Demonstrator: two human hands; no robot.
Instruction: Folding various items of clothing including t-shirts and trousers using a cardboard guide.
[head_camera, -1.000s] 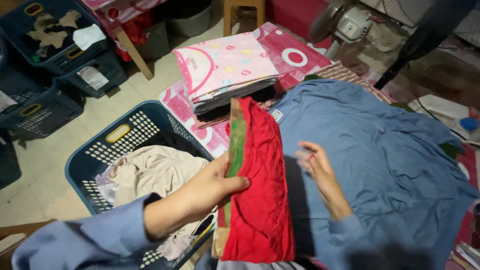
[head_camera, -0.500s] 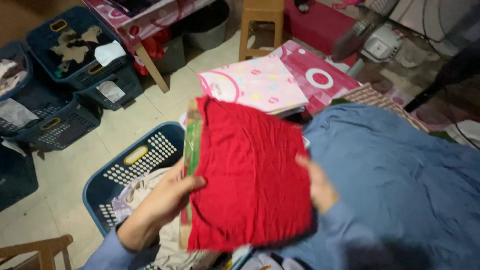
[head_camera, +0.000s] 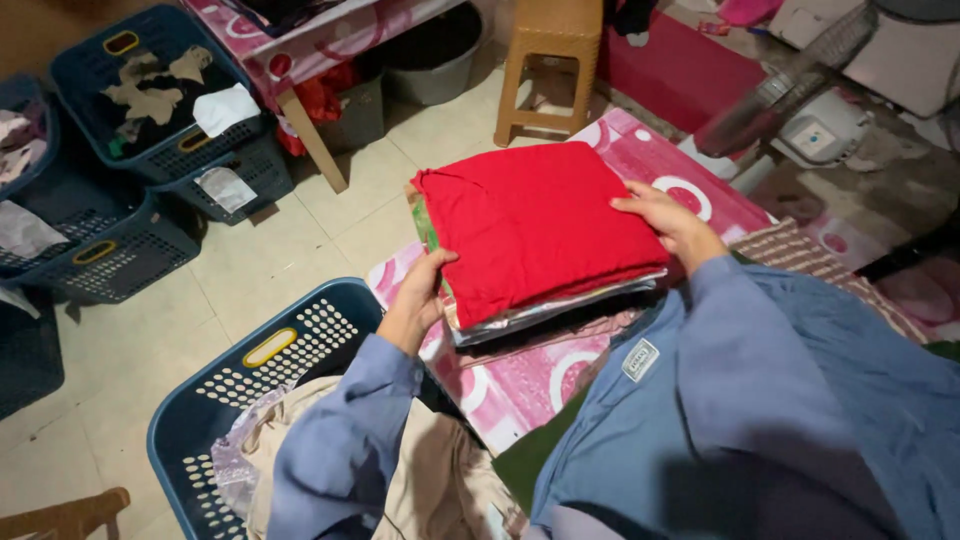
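Basket: a blue laundry basket (head_camera: 215, 385) with crumpled beige cloth is seen nearest, just left of and below the red cloth.
Blue garment: a blue garment (head_camera: 800, 400) is spread out to the right of the red cloth, partly under the right sleeve.
Red cloth: a folded red cloth (head_camera: 535, 225) is laid on top of a small stack of folded clothes on a pink patterned mat (head_camera: 520, 385).
Left hand: the left hand (head_camera: 420, 295) is set at the stack's left edge, fingers curled onto the red cloth's near corner.
Right hand: the right hand (head_camera: 665, 215) is pressed flat on the red cloth's right edge, fingers together.
Handling: the cloth is judged soft, light and limp; folds would be kept best if it is gripped at both side edges.
Beyond: a tan stool (head_camera: 545, 60) and dark blue crates (head_camera: 120, 150) are placed well behind and left; nothing is seen blocking the stack.
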